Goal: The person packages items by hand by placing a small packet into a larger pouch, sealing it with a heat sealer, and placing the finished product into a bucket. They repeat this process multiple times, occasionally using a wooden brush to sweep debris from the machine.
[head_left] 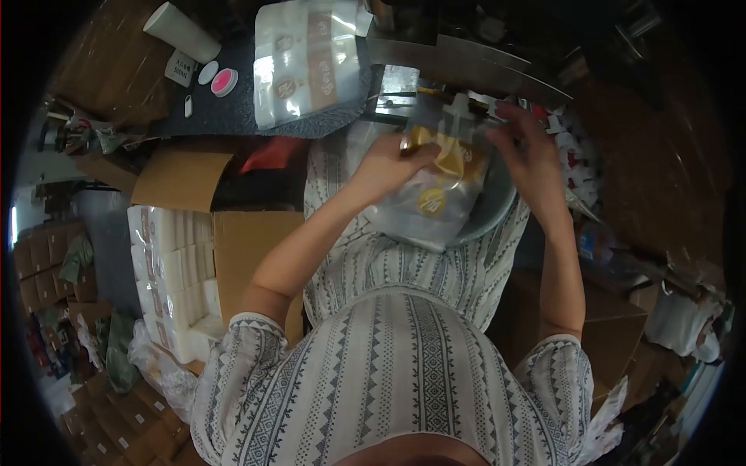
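Clear plastic film with gold-and-yellow print: that's the bag [435,194], held out ahead of my chest, right at the front edge of the metal machine [466,66]. Both hands are on it, apart, one at each side of the mouth. Left hand [388,163] pinches the upper left edge, thumb across the printed panel. Right hand [528,151] is closed on the upper right corner, fingers curled over the top next to the machine's front. The bag's body hangs below my hands over what looks like a grey rounded basin [497,206]; fisheye and glare make that one hard to call. Handling read: light, floppy, no stiffness of its own. The film is slick and creases easily, so I'd expect it to slide between fingertips, and the mouth to sag if only one side is held. No breakage risk that I'd worry about. Best hold is two pinches at the top corners, pulling the mouth taut and flat; a grab mid-body would just bunch it. Around me: a wrapped multipack of white rolls [307,58] lies on the dark tabletop [225,116] ahead-left, with a paper cup [180,31] on its side and a pink lid [224,81] near it. To my left is an open cardboard box [249,256], touching stacked white tissue packs [167,264]. Brown cartons [47,256] sit further out left.
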A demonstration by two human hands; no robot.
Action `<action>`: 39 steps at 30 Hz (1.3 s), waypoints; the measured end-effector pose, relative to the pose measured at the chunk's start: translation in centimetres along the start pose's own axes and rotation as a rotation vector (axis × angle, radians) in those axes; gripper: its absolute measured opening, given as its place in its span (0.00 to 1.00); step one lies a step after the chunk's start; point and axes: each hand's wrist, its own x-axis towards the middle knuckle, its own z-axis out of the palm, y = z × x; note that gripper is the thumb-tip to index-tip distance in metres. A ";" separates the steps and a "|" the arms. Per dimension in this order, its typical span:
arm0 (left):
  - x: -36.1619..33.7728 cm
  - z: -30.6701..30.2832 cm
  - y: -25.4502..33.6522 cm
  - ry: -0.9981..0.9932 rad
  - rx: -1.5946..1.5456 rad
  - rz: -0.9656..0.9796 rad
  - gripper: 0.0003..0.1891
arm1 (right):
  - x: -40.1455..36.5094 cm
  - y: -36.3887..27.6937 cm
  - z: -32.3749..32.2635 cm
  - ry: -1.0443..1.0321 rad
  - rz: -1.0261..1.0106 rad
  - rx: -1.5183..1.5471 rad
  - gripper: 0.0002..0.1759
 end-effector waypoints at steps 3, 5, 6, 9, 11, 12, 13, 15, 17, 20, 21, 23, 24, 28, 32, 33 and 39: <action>2.6 0.4 -0.3 -0.003 -0.491 -0.100 0.13 | -1.0 1.1 -2.6 -0.063 -0.054 -0.276 0.20; 3.3 0.3 -0.6 -0.016 -0.608 -0.135 0.16 | -0.8 1.6 -4.3 0.045 0.156 -0.483 0.18; 3.1 0.3 -0.7 -0.015 -0.608 -0.138 0.16 | -0.6 3.8 -4.8 0.043 0.157 -0.482 0.18; 2.4 -1.2 -1.1 -0.057 -0.536 -0.101 0.19 | 0.0 8.6 -4.7 0.097 0.120 -0.899 0.16; 2.2 -4.3 -2.3 0.564 0.220 0.367 0.24 | 0.2 8.1 -4.6 0.056 0.261 -0.748 0.13; 2.0 -5.5 -3.5 0.560 0.223 0.355 0.24 | 0.1 8.4 -4.5 0.045 0.267 -0.744 0.13; 2.1 -6.6 -5.2 0.667 0.683 0.318 0.25 | 0.0 8.9 -4.6 0.024 0.233 -0.692 0.13; 2.0 -6.1 -8.5 0.768 1.200 0.381 0.30 | 0.8 8.9 -4.9 0.026 0.180 -0.641 0.13; 0.4 -6.7 -7.8 0.703 1.116 0.405 0.26 | 0.5 8.7 -5.1 0.027 0.081 -0.532 0.11; -2.4 -9.2 -7.7 0.596 0.855 0.289 0.17 | -0.2 5.8 -5.6 0.061 0.267 -0.425 0.11; -2.9 -9.8 -7.2 0.574 0.693 0.173 0.12 | -0.1 4.4 -5.6 0.060 0.259 -0.428 0.11; -4.4 -8.0 -5.3 0.699 0.744 0.315 0.05 | -0.7 1.3 -4.5 -0.005 0.260 -0.008 0.13; -4.9 -7.0 -4.7 0.680 0.724 0.351 0.05 | -0.7 -0.3 -3.1 -0.006 0.267 -0.002 0.13; -6.1 -4.9 -1.6 0.662 0.666 0.422 0.07 | 0.1 -4.4 1.0 -0.106 -0.172 -0.056 0.14; -6.4 -4.1 -0.5 0.549 0.632 0.513 0.07 | 0.4 -5.1 1.6 -0.147 -0.256 -0.090 0.14; -6.3 -3.8 -0.5 0.545 0.631 0.511 0.07 | 0.3 -5.0 1.6 -0.148 -0.252 -0.090 0.14; -2.9 -0.8 -1.3 0.133 0.330 0.443 0.06 | 0.5 -2.7 0.4 -0.270 -0.065 0.024 0.12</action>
